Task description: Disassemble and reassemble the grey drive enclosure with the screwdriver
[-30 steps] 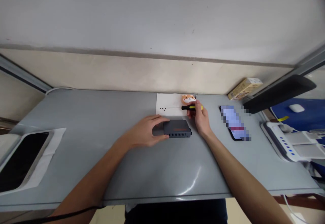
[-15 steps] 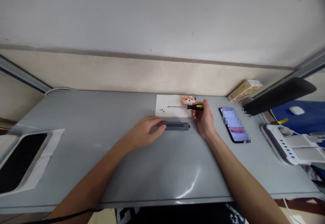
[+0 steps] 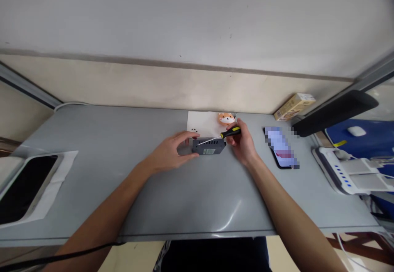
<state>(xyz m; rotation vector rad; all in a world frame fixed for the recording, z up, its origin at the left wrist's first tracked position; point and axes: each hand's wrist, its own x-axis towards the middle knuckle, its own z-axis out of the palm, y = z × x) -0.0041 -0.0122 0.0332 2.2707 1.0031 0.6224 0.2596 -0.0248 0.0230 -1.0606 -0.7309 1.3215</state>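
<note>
Dark vented box (image 3: pixel 212 146), mid-frame: likely light, stiff (smooth, may slip); best held by its ends. Left grip (image 3: pixel 169 153) pinches its left end; right grip (image 3: pixel 244 144) clasps screwdriver (image 3: pixel 231 132).

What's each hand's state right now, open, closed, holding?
Left hand: closed on the dark box, thumb and fingers gripping its left end.
Right hand: closed, holding the black-and-yellow screwdriver by its handle.

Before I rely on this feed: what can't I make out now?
In the head view:
Screwdriver tip: too small to tell if seated.
Dark box: its own front hides the back.
Its label: print too small.
Phone screen: pixelated.
Black-screened device: cut off by left edge.
</note>
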